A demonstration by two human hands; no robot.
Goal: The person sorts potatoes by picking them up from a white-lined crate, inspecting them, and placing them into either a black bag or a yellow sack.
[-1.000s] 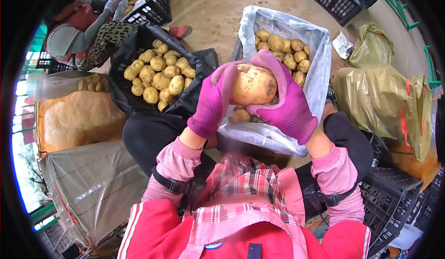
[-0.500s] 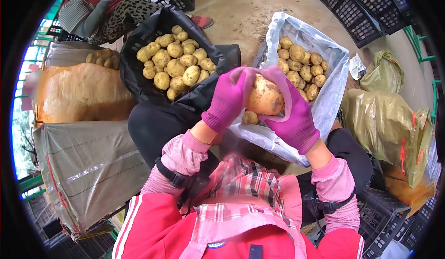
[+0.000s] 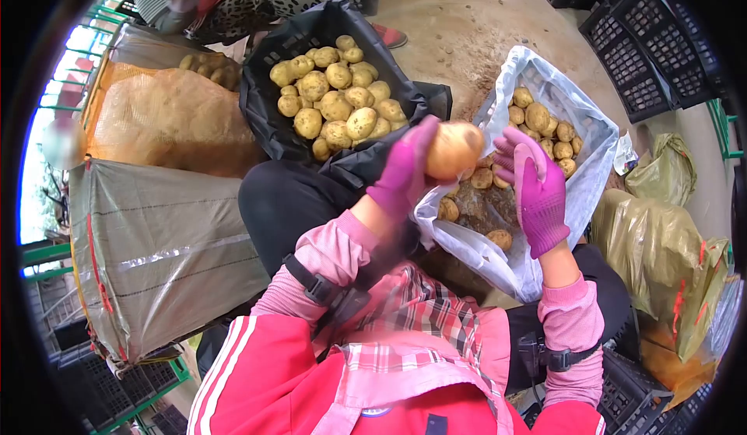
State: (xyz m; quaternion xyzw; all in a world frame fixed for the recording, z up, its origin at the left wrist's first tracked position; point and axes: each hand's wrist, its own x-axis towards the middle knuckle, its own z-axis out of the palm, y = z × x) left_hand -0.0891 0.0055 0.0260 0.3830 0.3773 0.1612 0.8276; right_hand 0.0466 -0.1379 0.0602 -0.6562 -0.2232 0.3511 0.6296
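My left hand (image 3: 402, 169), in a magenta glove, is closed around a large brownish potato (image 3: 456, 151) that sticks out to its right. My right hand (image 3: 539, 190), gloved alike, is apart from that potato with its fingers stretched out and nothing in them. It hovers over a crate lined with white plastic (image 3: 522, 277), where several soil-specked potatoes (image 3: 538, 116) lie, mostly toward the far end. Left of it stands a black-lined crate (image 3: 261, 108) heaped with several yellowish potatoes (image 3: 336, 106).
Full sacks, one orange mesh (image 3: 171, 120) and one grey-green (image 3: 167, 256), stand at my left. Olive plastic bags (image 3: 654, 240) lie at my right. Black crates (image 3: 634, 61) are stacked at upper right. Another person's patterned trouser leg (image 3: 261, 3) shows at upper left.
My right hand has let go of the large potato and moved right, opening. The left hand keeps hold of it. The whole view has shifted, with the crates now further right.
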